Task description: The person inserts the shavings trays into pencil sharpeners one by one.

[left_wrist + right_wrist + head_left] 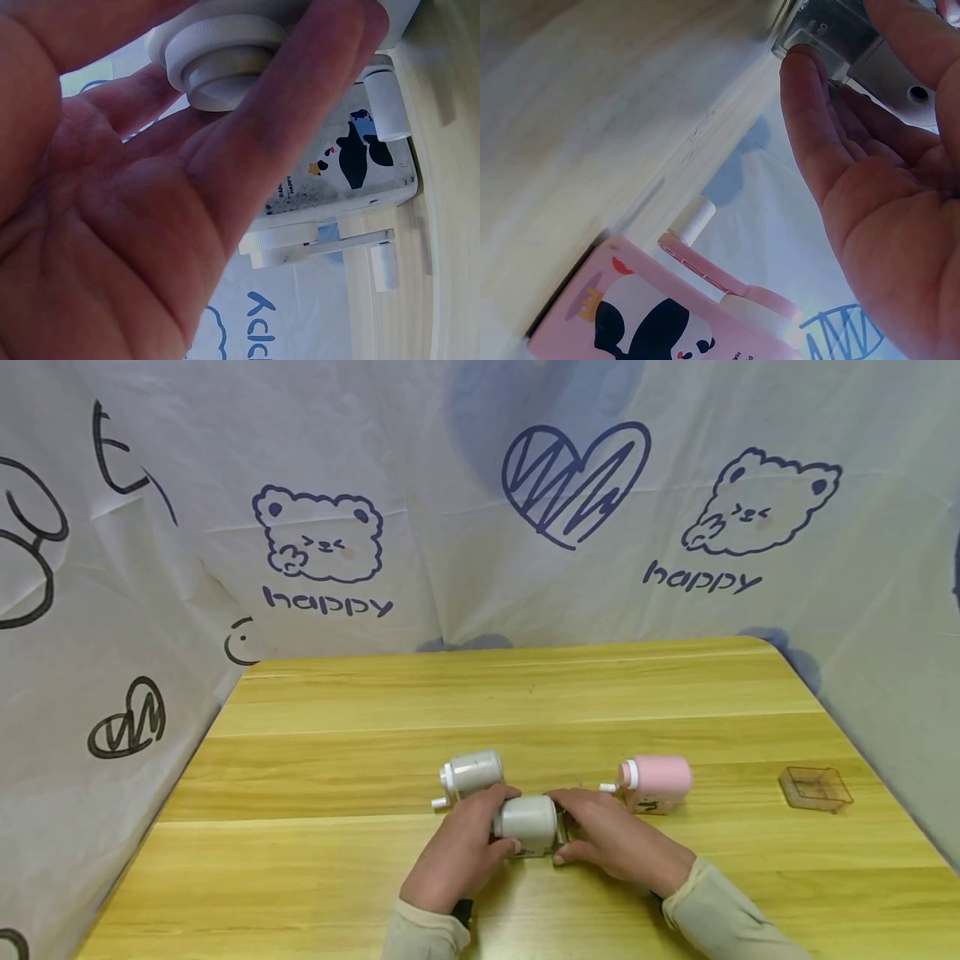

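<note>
Near the front middle of the table in the head view is a grey hand-crank pencil sharpener. My left hand grips it at the crank end. In the left wrist view the white crank hub shows between the fingers. My right hand is at the opposite end, thumb and fingers pinching the sharpener's clear shavings drawer. A round hole shows in the grey end face beside it. Just behind stands a second grey sharpener, its panda sticker seen in the left wrist view.
To the right stands a pink sharpener with a white crank handle. Farther right, near the table's edge, sits a clear brownish drawer. Printed white cloth hangs behind and at both sides of the wooden table.
</note>
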The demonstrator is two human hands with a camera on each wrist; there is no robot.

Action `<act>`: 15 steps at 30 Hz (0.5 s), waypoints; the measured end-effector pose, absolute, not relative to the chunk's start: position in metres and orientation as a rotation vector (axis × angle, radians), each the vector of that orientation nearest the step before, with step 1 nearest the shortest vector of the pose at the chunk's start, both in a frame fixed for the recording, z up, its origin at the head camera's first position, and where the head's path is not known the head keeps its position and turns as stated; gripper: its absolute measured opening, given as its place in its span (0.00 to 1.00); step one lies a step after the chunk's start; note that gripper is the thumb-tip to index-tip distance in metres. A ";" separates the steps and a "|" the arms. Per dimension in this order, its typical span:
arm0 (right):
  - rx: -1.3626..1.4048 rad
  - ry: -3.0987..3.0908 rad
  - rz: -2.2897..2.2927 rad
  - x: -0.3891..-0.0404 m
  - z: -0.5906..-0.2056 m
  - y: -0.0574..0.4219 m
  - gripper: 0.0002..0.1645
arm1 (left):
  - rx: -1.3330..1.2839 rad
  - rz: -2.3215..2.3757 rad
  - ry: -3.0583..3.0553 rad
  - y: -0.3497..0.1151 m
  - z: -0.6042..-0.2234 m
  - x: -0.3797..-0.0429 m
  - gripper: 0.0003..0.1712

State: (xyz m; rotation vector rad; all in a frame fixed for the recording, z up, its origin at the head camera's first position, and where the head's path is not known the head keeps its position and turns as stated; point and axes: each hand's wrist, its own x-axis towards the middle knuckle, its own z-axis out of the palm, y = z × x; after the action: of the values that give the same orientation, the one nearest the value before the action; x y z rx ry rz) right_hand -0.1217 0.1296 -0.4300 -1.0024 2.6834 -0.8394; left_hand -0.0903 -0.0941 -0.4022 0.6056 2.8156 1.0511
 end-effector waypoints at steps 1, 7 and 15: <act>-1.002 2.682 -0.841 -0.122 -0.430 0.129 0.35 | 0.605 1.051 2.814 -0.094 -0.402 -0.090 0.26; -1.013 2.680 -0.846 -0.121 -0.430 0.129 0.35 | 0.594 1.050 2.809 -0.094 -0.402 -0.091 0.27; -1.013 2.676 -0.837 -0.121 -0.429 0.129 0.34 | 0.591 1.061 2.806 -0.094 -0.403 -0.091 0.26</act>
State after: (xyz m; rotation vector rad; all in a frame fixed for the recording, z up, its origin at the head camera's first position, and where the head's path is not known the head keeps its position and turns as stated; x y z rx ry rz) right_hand -0.1209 0.1287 -0.4294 -1.0130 2.6764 -0.8369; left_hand -0.0908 -0.0943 -0.4030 0.5912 2.8062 1.0611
